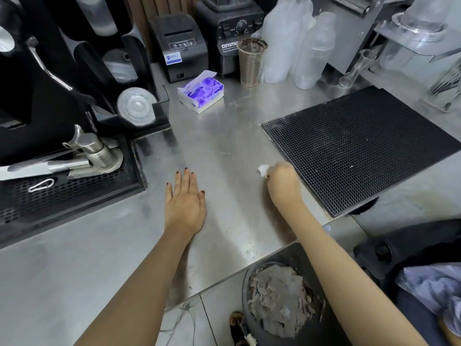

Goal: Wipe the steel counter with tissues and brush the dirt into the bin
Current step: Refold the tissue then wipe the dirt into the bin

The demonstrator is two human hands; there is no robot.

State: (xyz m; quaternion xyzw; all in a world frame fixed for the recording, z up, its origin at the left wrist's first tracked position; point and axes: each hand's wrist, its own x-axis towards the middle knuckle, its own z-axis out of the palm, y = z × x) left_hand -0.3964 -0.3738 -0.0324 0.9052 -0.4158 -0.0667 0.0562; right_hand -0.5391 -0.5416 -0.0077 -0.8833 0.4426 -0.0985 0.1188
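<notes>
My left hand (185, 198) lies flat, fingers straight, on the steel counter (224, 146). My right hand (283, 182) grips a crumpled white tissue (263, 169) and presses it to the counter beside the black mat's near-left edge. A purple and white tissue box (200, 92) stands at the back of the counter with a sheet sticking out. Below the counter's front edge stands a dark bin (279, 300) filled with used tissues. Small crumbs (250, 252) lie on the counter near that edge.
A black ribbed bar mat (361, 146) covers the right side. On the left, a black coffee machine (50, 71) stands over a drip tray (64, 188). A receipt printer (178, 43), a blender base (232, 33), a dirty metal cup (251, 62) and plastic bottles (311, 51) line the back.
</notes>
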